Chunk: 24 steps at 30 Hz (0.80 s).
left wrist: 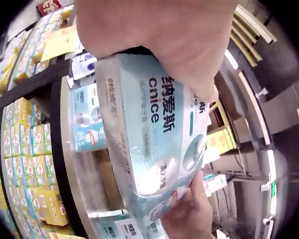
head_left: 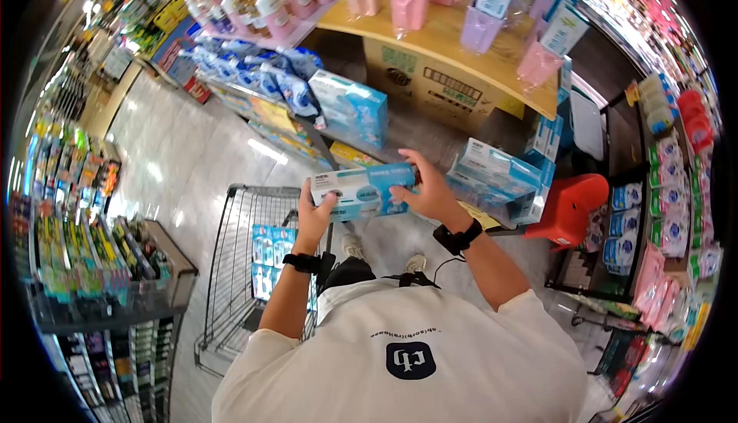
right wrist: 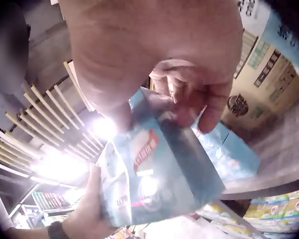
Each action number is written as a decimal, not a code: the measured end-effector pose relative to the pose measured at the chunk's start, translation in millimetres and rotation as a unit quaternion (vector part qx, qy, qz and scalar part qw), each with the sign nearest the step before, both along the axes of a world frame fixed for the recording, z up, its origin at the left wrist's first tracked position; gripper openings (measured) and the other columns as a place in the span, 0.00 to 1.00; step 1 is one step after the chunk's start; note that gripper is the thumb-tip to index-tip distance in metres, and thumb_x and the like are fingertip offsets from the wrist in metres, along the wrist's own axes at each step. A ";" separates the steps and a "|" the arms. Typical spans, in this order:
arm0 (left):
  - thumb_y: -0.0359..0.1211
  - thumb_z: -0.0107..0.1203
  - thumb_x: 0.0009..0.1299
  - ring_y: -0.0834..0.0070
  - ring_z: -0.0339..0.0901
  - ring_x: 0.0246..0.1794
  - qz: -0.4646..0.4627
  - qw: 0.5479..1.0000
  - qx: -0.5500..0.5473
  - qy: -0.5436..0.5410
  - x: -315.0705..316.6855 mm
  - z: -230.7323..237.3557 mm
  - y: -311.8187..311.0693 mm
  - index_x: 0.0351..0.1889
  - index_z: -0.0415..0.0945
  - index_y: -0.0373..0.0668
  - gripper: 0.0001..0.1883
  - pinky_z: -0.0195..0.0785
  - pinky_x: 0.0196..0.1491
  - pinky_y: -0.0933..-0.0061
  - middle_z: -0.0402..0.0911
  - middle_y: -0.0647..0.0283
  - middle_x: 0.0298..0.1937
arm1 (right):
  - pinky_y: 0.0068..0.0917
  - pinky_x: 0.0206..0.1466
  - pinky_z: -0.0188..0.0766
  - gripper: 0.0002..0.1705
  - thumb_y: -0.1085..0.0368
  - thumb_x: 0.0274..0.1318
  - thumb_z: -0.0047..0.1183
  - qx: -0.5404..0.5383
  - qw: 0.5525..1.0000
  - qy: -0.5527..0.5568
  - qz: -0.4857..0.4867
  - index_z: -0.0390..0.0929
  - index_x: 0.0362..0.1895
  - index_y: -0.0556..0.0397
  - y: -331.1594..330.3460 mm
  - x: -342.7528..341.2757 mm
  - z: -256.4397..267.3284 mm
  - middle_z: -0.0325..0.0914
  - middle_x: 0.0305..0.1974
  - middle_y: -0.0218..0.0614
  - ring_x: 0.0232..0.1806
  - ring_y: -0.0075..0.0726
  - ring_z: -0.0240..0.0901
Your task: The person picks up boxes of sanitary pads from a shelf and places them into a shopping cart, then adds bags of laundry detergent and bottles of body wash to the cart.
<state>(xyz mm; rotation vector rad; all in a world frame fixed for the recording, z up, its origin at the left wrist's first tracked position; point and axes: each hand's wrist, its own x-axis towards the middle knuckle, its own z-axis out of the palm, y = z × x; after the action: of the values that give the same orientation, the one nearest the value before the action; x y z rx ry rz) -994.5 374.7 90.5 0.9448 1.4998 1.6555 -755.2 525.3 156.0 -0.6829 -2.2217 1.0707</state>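
Observation:
A blue and white wrapped pack (head_left: 361,191) is held level in front of the body, over the edge of a shopping cart. The left hand (head_left: 314,214) grips its left end, and the right hand (head_left: 427,189) holds its right end, thumb on the near face. In the left wrist view the pack (left wrist: 149,134) shows large printed characters beneath the left hand (left wrist: 164,40). Seen from the right wrist, the fingers of the right hand (right wrist: 154,64) curl over one end of the pack (right wrist: 159,164), with the left hand (right wrist: 89,209) at its other end.
The wire cart (head_left: 223,269) carries blue packs (head_left: 269,250). Ahead stands a wooden display shelf (head_left: 492,54) with pink and purple cups; similar blue boxes (head_left: 492,173) lie below it. A red stool-like object (head_left: 567,209) is at the right, and stocked shelves (head_left: 100,292) are at the left.

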 end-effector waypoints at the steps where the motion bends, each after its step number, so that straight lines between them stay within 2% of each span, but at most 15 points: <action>1: 0.34 0.61 0.68 0.76 0.74 0.51 0.086 0.996 0.000 -0.028 -0.1 -8.4 -15.3 0.56 0.70 0.34 0.22 0.67 0.54 0.74 0.78 0.61 0.51 | 0.29 0.43 0.75 0.33 0.55 0.57 0.62 -0.039 0.999 0.023 -0.004 0.64 0.64 0.50 -7.7 -12.5 -10.6 0.73 0.47 0.44 0.40 0.39 0.78; 2: 0.34 0.61 0.68 0.76 0.74 0.51 0.101 0.994 -0.008 -0.031 -0.3 -6.0 -29.3 0.56 0.70 0.34 0.22 0.67 0.54 0.74 0.78 0.61 0.51 | 0.29 0.40 0.75 0.35 0.50 0.61 0.59 -0.241 0.964 0.089 0.066 0.60 0.64 0.52 -16.8 -26.9 -1.4 0.72 0.46 0.45 0.37 0.34 0.76; 3: 0.36 0.59 0.70 0.76 0.74 0.50 0.110 0.991 -0.030 -0.067 -3.8 -3.6 -39.3 0.57 0.70 0.34 0.22 0.67 0.53 0.74 0.78 0.61 0.49 | 0.29 0.40 0.75 0.35 0.50 0.61 0.59 -0.247 0.962 0.079 0.081 0.60 0.64 0.52 -20.6 -43.5 -10.8 0.72 0.46 0.45 0.37 0.34 0.76; 5: 0.41 0.54 0.74 0.77 0.73 0.46 0.133 0.978 -0.064 -0.145 -13.1 8.7 -55.8 0.57 0.69 0.34 0.22 0.68 0.50 0.74 0.78 0.62 0.47 | 0.26 0.38 0.74 0.35 0.48 0.61 0.58 -0.358 0.926 0.097 0.073 0.60 0.63 0.53 -28.8 -81.5 -30.1 0.72 0.45 0.41 0.35 0.30 0.76; 6: 0.43 0.54 0.74 0.79 0.73 0.44 0.156 0.972 -0.067 -0.163 -15.8 11.8 -66.6 0.55 0.70 0.35 0.21 0.68 0.47 0.74 0.78 0.63 0.45 | 0.26 0.38 0.74 0.33 0.47 0.62 0.58 -0.355 0.930 0.082 0.042 0.62 0.59 0.55 -38.4 -99.6 -34.8 0.72 0.43 0.38 0.35 0.27 0.75; 9: 0.42 0.55 0.74 0.79 0.73 0.44 0.185 0.968 -0.069 -0.156 -40.6 -1.7 -107.2 0.53 0.69 0.36 0.20 0.68 0.48 0.75 0.78 0.63 0.45 | 0.25 0.38 0.74 0.32 0.45 0.61 0.58 -0.384 0.920 0.010 0.084 0.66 0.55 0.57 -49.7 -157.6 -64.8 0.74 0.41 0.34 0.36 0.24 0.74; 10: 0.42 0.56 0.73 0.78 0.73 0.45 0.200 0.971 -0.045 -0.124 -47.4 -8.4 -122.1 0.54 0.67 0.37 0.21 0.68 0.48 0.74 0.77 0.63 0.45 | 0.24 0.38 0.73 0.31 0.44 0.60 0.58 -0.407 0.909 -0.007 0.093 0.69 0.52 0.57 -59.2 -176.5 -65.5 0.75 0.39 0.32 0.35 0.23 0.74; 11: 0.42 0.57 0.73 0.77 0.73 0.46 0.208 0.968 -0.079 -0.119 -51.2 3.8 -138.7 0.58 0.65 0.37 0.24 0.68 0.50 0.74 0.77 0.62 0.47 | 0.24 0.38 0.73 0.31 0.44 0.60 0.58 -0.404 0.907 -0.024 0.116 0.69 0.52 0.57 -67.2 -196.7 -69.0 0.75 0.39 0.32 0.35 0.23 0.74; 13: 0.42 0.57 0.73 0.77 0.73 0.48 0.251 0.952 -0.098 -0.144 -63.0 -3.4 -169.3 0.60 0.65 0.36 0.25 0.68 0.51 0.74 0.78 0.62 0.49 | 0.22 0.39 0.73 0.31 0.44 0.59 0.59 -0.448 0.881 -0.086 0.131 0.70 0.53 0.57 -86.1 -231.0 -78.5 0.76 0.39 0.31 0.35 0.22 0.73; 15: 0.43 0.57 0.72 0.76 0.74 0.49 0.266 0.950 -0.114 -0.121 -83.3 -39.8 -198.6 0.61 0.64 0.36 0.27 0.68 0.52 0.74 0.78 0.61 0.50 | 0.23 0.40 0.73 0.31 0.45 0.59 0.60 -0.444 0.869 -0.139 0.169 0.69 0.53 0.56 -104.4 -264.1 -85.7 0.76 0.40 0.31 0.36 0.22 0.73; 16: 0.44 0.57 0.72 0.75 0.74 0.48 0.293 0.938 -0.146 -0.116 -90.7 -34.8 -211.1 0.61 0.65 0.35 0.27 0.68 0.52 0.73 0.78 0.60 0.49 | 0.23 0.40 0.73 0.30 0.46 0.59 0.61 -0.435 0.864 -0.152 0.203 0.69 0.52 0.56 -114.2 -283.6 -88.2 0.76 0.40 0.31 0.36 0.22 0.73; 17: 0.45 0.58 0.71 0.74 0.75 0.47 0.318 0.933 -0.094 -0.137 -101.4 -51.2 -221.1 0.60 0.66 0.35 0.28 0.69 0.51 0.72 0.79 0.60 0.49 | 0.23 0.40 0.73 0.28 0.48 0.59 0.61 -0.430 0.857 -0.161 0.234 0.69 0.51 0.56 -126.7 -301.1 -87.9 0.76 0.40 0.31 0.37 0.22 0.73; 18: 0.45 0.59 0.71 0.74 0.75 0.46 0.345 0.921 -0.105 -0.149 -112.4 -67.1 -231.4 0.60 0.67 0.35 0.28 0.69 0.50 0.72 0.79 0.59 0.48 | 0.24 0.41 0.73 0.25 0.51 0.59 0.62 -0.437 0.846 -0.156 0.262 0.69 0.49 0.56 -138.1 -318.5 -87.8 0.76 0.40 0.32 0.37 0.23 0.73; 22: 0.45 0.59 0.70 0.70 0.76 0.49 0.386 0.887 -0.136 -0.213 -147.6 -111.9 -260.7 0.59 0.69 0.35 0.28 0.69 0.52 0.68 0.79 0.56 0.51 | 0.26 0.41 0.74 0.25 0.51 0.59 0.62 -0.415 0.819 -0.244 0.311 0.69 0.49 0.56 -155.6 -396.9 -143.0 0.77 0.39 0.33 0.37 0.25 0.74; 24: 0.45 0.59 0.70 0.69 0.76 0.50 0.401 0.870 -0.154 -0.242 -156.7 -160.6 -267.7 0.59 0.69 0.34 0.28 0.69 0.53 0.67 0.79 0.56 0.52 | 0.28 0.40 0.76 0.25 0.52 0.58 0.62 -0.311 0.823 -0.303 0.365 0.70 0.48 0.58 -166.4 -431.9 -171.5 0.78 0.39 0.36 0.36 0.27 0.75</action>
<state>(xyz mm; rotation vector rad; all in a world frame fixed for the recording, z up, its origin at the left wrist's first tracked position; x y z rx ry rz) -1151.2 107.0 -70.1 -0.3375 1.8125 1.8984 -1187.1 358.9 -15.5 -0.4386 -2.7683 2.3054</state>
